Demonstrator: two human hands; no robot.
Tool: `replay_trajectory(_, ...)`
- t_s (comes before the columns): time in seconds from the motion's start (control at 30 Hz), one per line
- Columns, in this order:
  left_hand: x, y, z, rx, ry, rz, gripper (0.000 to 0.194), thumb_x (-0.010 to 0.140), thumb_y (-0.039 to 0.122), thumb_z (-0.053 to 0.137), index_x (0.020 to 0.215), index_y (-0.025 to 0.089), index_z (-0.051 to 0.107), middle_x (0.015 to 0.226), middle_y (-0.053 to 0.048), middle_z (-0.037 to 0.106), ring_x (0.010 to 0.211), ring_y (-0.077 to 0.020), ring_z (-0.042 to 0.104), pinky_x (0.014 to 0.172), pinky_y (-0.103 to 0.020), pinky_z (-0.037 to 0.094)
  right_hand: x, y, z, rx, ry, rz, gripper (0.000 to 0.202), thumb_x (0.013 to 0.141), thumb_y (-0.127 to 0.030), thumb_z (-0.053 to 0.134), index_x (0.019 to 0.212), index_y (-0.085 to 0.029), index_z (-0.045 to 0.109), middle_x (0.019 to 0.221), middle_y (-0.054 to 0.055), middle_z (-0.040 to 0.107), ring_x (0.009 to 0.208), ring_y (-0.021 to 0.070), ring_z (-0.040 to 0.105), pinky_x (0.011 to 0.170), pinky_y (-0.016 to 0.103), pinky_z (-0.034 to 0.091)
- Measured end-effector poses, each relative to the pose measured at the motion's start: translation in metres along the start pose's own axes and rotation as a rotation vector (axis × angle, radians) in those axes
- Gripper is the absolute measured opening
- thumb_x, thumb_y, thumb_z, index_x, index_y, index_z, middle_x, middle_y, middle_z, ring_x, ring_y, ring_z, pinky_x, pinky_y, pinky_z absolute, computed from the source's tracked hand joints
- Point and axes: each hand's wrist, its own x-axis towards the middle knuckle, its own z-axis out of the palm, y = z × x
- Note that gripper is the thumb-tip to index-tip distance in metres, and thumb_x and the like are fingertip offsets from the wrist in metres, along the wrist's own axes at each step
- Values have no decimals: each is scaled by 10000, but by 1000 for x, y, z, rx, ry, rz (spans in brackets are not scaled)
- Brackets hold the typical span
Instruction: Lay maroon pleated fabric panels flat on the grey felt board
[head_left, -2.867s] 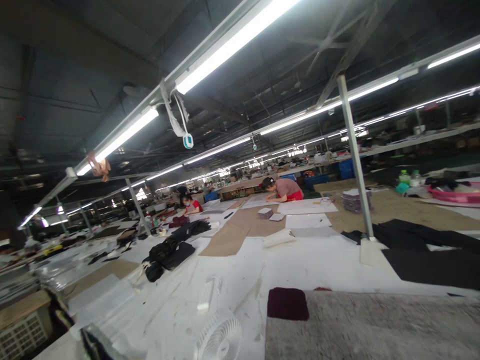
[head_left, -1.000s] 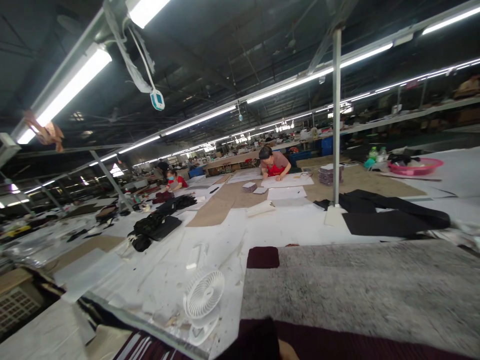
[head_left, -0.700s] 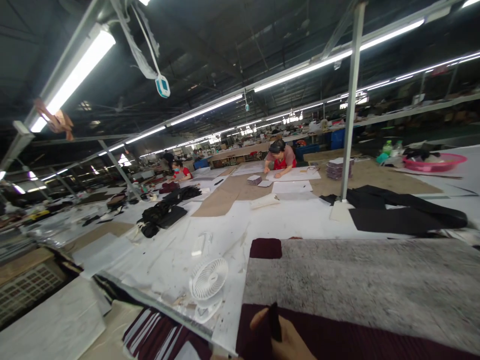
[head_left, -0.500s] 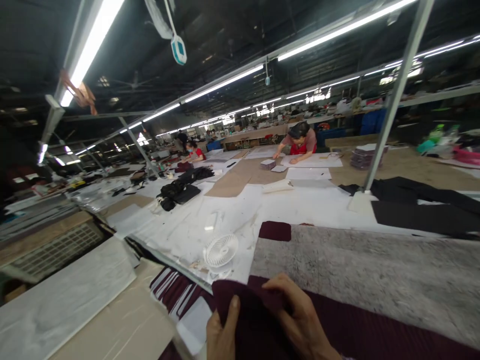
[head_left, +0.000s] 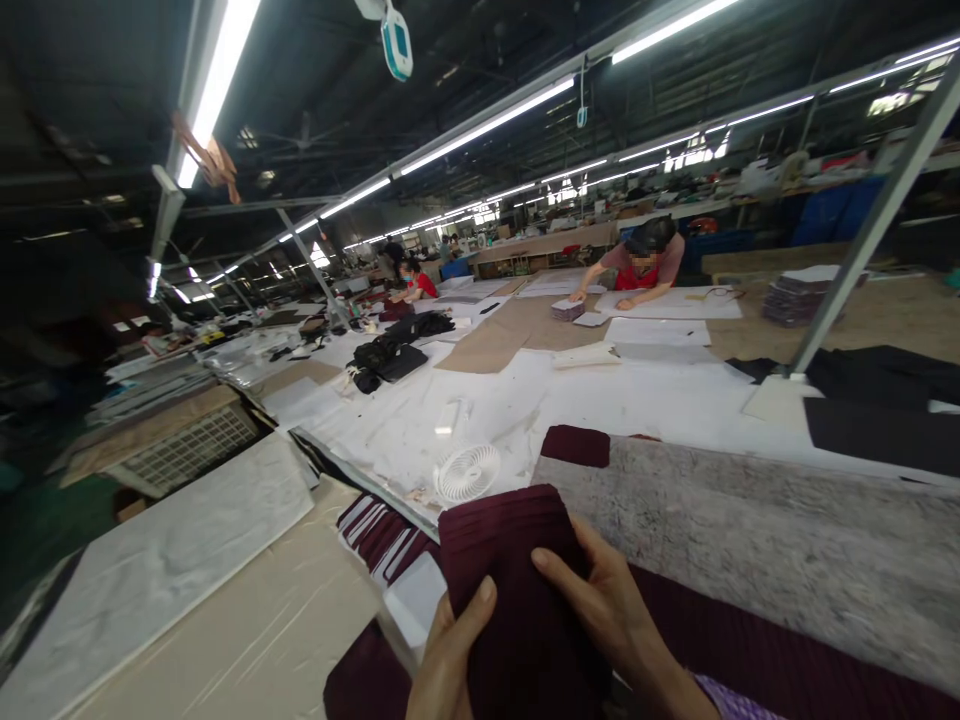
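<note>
Between my two hands is a stack of dark maroon fabric pieces (head_left: pixel 517 580), its layered upper edges fanned a little. My left hand (head_left: pixel 454 645) grips the stack's left side, thumb on top. On the right side my right hand (head_left: pixel 600 590) clasps it, thumb pressed on the upper face and fingers hidden behind. Left of the stack lie maroon fabric bundles with white strips (head_left: pixel 386 535) and a white sheet (head_left: pixel 420 595). A separate maroon piece (head_left: pixel 576 446) rests on the grey mottled fabric (head_left: pixel 750 510) ahead. Below that runs a long maroon cloth (head_left: pixel 750 630).
A white fan (head_left: pixel 466 473) lies on the white table (head_left: pixel 525 400). A metal post (head_left: pixel 877 220) rises at the right beside black fabric (head_left: pixel 885 430). Two co-workers in red (head_left: pixel 637 265) lean over tables further off. A cream board (head_left: pixel 247 610) extends at the left.
The maroon fabric, bent and held low before, is now raised with its layered edges squared upright. My right hand has moved from the top edge to the side. The view has turned left.
</note>
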Motion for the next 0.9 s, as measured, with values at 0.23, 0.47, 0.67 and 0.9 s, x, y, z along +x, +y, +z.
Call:
replay_trajectory(0.23,-9,9,6,-17,25,43,608,726,221,713,1295,170,505,1004,-101,744,1038,-289,648,1008,-434,445,1,5,-7,-111,-48,-221,414,822,-319,648,1214,-325,517,1240,29,565,1048,198,576,878,324,484)
replay_trajectory(0.47,-18,15,-1,-20,6,57,627,722,210,722,1303,154,492,988,-108,748,999,-296,665,996,-443,451,5,-17,-9,57,-205,-12,317,799,-363,665,1093,-287,573,939,12,647,786,164,608,664,271,508)
replay_trajectory(0.67,-17,13,-3,-62,-36,62,641,694,237,747,1291,186,520,1011,-102,744,1026,-304,651,1017,-445,427,3,-11,-2,119,-188,54,241,760,-412,687,864,-210,608,790,8,638,731,173,602,654,279,492)
replay_trajectory(0.9,-15,6,-9,-81,-37,31,643,679,233,759,1280,204,531,952,-80,759,1043,-296,644,1023,-434,423,1,-13,3,-13,-101,-20,243,794,-418,635,705,-199,577,727,5,563,798,198,570,684,287,471)
